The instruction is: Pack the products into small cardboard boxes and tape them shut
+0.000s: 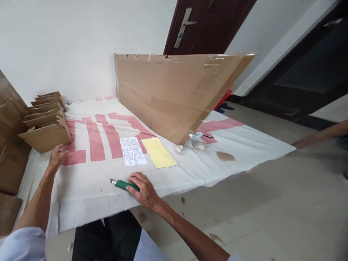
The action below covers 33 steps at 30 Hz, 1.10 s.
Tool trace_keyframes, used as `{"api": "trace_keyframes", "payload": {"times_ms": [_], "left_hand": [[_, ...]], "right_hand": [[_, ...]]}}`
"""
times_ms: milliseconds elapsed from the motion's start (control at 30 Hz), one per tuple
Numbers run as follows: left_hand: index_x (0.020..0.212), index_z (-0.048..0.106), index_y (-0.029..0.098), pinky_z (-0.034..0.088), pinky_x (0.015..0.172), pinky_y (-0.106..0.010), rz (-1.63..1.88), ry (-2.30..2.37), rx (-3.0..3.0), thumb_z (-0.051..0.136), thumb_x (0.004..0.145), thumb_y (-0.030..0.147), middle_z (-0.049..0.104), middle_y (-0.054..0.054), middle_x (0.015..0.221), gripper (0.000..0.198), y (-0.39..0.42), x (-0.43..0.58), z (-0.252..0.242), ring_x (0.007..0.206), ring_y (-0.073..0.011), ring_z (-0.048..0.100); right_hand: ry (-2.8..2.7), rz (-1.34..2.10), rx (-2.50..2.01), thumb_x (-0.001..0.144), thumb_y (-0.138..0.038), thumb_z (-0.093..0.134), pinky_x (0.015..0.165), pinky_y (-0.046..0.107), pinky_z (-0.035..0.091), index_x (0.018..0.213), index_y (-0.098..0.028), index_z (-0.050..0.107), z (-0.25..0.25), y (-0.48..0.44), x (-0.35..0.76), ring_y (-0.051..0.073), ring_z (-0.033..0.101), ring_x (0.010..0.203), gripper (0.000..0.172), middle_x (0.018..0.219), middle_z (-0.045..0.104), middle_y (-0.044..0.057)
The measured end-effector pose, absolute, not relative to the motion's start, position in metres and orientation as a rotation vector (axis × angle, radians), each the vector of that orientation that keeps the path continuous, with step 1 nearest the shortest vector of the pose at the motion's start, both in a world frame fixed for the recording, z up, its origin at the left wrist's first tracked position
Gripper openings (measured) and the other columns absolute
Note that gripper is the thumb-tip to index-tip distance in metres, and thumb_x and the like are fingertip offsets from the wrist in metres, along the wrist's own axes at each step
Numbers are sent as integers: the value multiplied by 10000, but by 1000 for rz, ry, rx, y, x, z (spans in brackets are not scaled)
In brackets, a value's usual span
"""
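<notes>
White wall [81,43] and a dark red door [212,25] behind; in front of them, a table [92,195] under a white cloth with red blocks. On it a large cardboard sheet [168,87] stands on edge, leaning, its near lower corner close to some clear plastic. At far left, a bulky piece of brown cardboard [12,137]; beside it, a row of notched cardboard pieces [46,139], standing roughly upright. Mid-table: yellow sheet [159,153], with a white sheet of small printed outlines [133,151] just to its left. Left hand [57,156]: fingers loosely extended at the bottom edge of the nearest notched piece, closed on nothing; contact cannot be confirmed. Right hand [145,190]: palm down, fingers and thumb gripping the rear of a green utility knife [123,185], near the front table edge; whether the handle rests on the cloth is unclear. Handling, judged: hold the knife low and firm, thumb along the handle, and the left fingers well clear of its line; best retract the blade when not cutting. Orientation: knife's long axis near level, running crosswise, slightly away from the body toward the left; blade tip [112,181] foremost, pointing to the left-hand side.
</notes>
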<state>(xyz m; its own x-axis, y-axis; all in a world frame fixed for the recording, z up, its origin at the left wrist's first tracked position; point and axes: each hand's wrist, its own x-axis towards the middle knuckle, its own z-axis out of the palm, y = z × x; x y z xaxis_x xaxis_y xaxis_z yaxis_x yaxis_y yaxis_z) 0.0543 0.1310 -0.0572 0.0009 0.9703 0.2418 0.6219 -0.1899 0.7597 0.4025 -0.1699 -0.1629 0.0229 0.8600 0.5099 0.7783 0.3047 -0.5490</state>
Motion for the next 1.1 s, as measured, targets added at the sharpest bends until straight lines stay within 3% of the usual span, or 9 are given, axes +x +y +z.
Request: {"api": "trace_keyframes", "payload": {"times_ms": [133,333,467,733,833,933,1100], "left_hand": [[1051,779,195,604,836,-422,981,1508,1866,791,648,516,769,-185,1241,515,79,65,-65,1161,-394,718],[964,810,228,603,848,-452,905,1369,1892,785,667,608,807,-159,1151,483,8,90,-76,1089,-391,749],[942,823,236,599,841,-456,823,1326,1896,778,695,543,823,-153,1108,397,-15,109,-81,1041,-381,764],[894,814,198,567,881,-410,644,1212,1922,735,725,382,824,-127,1027,262,-14,169,-86,974,-320,744],[803,766,188,540,790,-346,568,1149,1902,708,734,332,775,-60,857,170,-10,198,-92,867,-264,707],[679,663,186,470,655,-293,503,1086,1861,692,746,332,621,4,660,163,-6,223,-98,716,-205,620],[763,666,173,444,623,-283,480,1048,1756,730,749,374,602,3,688,212,0,247,-106,708,-191,593]], "right_hand": [[-1536,125,-1757,1067,-283,483,1005,401,533,1122,-210,726,-143,-151,432,278,674,1136,260,1163,713,134],[-1359,326,-2421,1091,-355,494,845,325,479,1132,-181,753,-104,-124,467,267,712,1095,315,1241,721,147],[-1333,371,-2481,1079,-357,504,797,326,445,1032,-157,772,-102,-114,469,268,729,1029,337,1151,747,163],[-1251,422,-2519,1034,-353,576,783,304,434,1032,-162,778,-109,-99,471,260,731,1045,278,1070,770,143],[-1229,446,-2510,1015,-334,596,745,293,426,929,-172,790,-109,-96,471,251,740,993,267,989,777,132],[-1207,484,-2488,989,-303,617,693,287,408,832,-184,791,-109,-95,472,241,747,917,263,905,781,116],[-1149,546,-2432,955,-271,635,643,265,383,925,-200,819,-109,-93,474,224,754,933,200,984,815,92]]}}
